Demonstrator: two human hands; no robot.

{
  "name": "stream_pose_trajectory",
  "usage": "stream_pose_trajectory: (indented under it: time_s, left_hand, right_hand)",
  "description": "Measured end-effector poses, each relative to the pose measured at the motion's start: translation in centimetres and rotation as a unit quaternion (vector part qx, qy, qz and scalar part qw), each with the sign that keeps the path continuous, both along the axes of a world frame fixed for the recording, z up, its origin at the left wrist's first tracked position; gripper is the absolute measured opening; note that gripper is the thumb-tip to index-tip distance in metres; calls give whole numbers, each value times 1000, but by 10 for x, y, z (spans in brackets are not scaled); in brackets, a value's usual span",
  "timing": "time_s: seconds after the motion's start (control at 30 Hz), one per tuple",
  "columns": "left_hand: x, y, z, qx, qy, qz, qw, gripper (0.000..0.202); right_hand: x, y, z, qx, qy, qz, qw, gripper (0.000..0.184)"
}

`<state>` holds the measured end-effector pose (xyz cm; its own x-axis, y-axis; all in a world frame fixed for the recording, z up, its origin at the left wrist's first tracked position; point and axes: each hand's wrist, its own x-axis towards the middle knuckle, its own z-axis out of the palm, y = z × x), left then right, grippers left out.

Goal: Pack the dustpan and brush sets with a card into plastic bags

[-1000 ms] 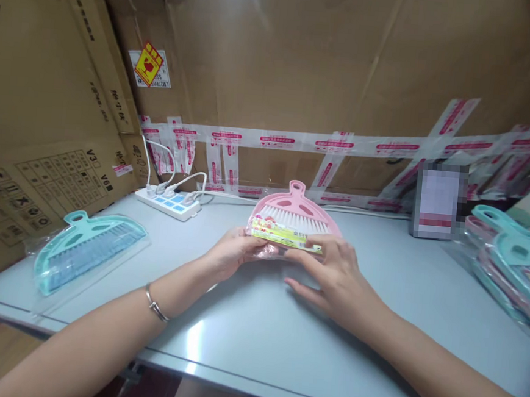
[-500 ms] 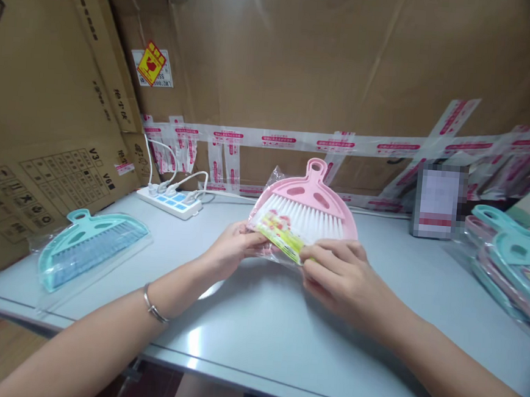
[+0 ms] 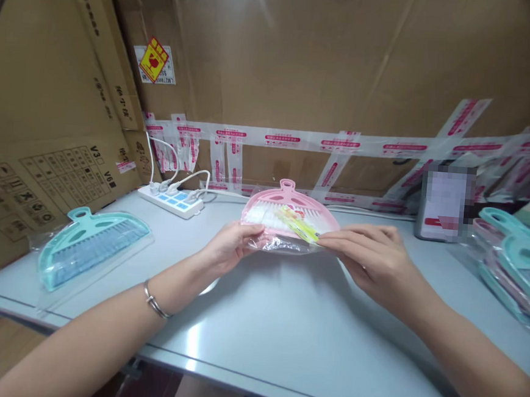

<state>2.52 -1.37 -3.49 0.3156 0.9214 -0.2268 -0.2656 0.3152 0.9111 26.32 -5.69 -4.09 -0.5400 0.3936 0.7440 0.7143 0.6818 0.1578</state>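
My left hand [image 3: 231, 245] grips the lower left edge of a pink dustpan [image 3: 286, 191] that has a white-bristled brush [image 3: 263, 215] lying in it. A clear plastic bag [image 3: 276, 243] wraps the set, crumpled along the lower edge. Between the thumb and fingers of my right hand [image 3: 370, 256] is the right end of a yellow-green printed card [image 3: 306, 229]. The card lies aslant in front of the bristles; whether it is wholly outside the bag I cannot tell. The set is tipped back, its handle pointing away from me.
A bagged turquoise dustpan with brush [image 3: 96, 246] lies at the left. Several bagged sets, turquoise and pink, are stacked at the right [image 3: 517, 261]. A phone [image 3: 445, 203] stands against a taped cardboard box [image 3: 280, 59]. A power strip [image 3: 170, 202] with plugged-in cables sits behind my left hand.
The pink dustpan has tipped further back and sunk lower. My right hand has moved right, drawing the printed card's end away from the set's lower edge.
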Motion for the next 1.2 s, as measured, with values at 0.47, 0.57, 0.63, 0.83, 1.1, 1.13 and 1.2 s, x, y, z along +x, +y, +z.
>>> stream_pose_trajectory:
  time_s: [0.47, 0.57, 0.63, 0.83, 1.1, 1.13, 1.2]
  left_hand:
    - [3, -3, 1, -53, -20, 9, 998, 7]
    - [2, -3, 1, -41, -20, 0, 999, 7]
    - [1, -3, 1, -33, -18, -9, 999, 8]
    - [2, -4, 2, -48, -25, -11, 998, 11]
    - [2, -4, 1, -48, -23, 0, 999, 8]
    - [2, -4, 1, -42, -22, -4, 999, 8]
    - [3, -4, 0, -34, -18, -11, 999, 6]
  right_hand:
    - [-2, -2, -4, -33, 20, -23, 999, 24]
    - [-3, -5, -1, -21, 36, -13, 999, 16]
    - [-4, -7, 0, 2, 47, -15, 999, 19]
    - [-3, -3, -2, -17, 80, 7, 997, 29]
    - [-10, -6, -6, -54, 96, -57, 992, 19]
    - [-12, -7, -7, -59, 106, -56, 991, 17]
    - [-14, -6, -9, -69, 119, -69, 988, 20]
